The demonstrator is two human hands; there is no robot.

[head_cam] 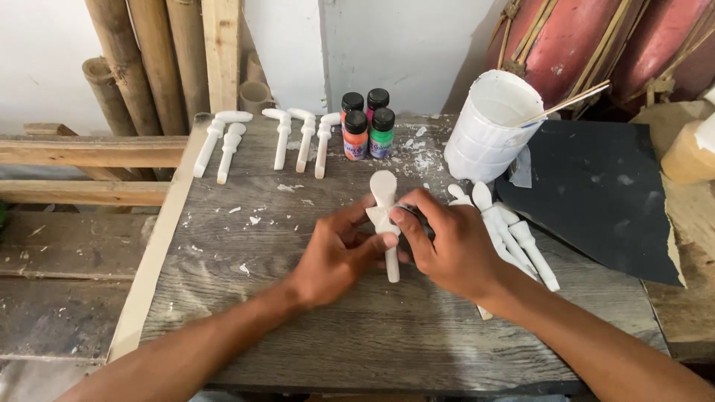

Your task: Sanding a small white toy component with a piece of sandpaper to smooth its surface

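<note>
A white carved stick figure with a rounded head and long stem lies upright over the grey wooden tabletop. My left hand grips its lower stem from the left. My right hand pinches its middle from the right, with a small dark scrap under the fingers. A bundle of similar white pieces lies just right of my right hand.
Several white pieces lie in a row at the table's far edge. Small paint bottles stand behind them. A white cup with sticks and a dark sandpaper sheet sit right. Bamboo poles lean at back left.
</note>
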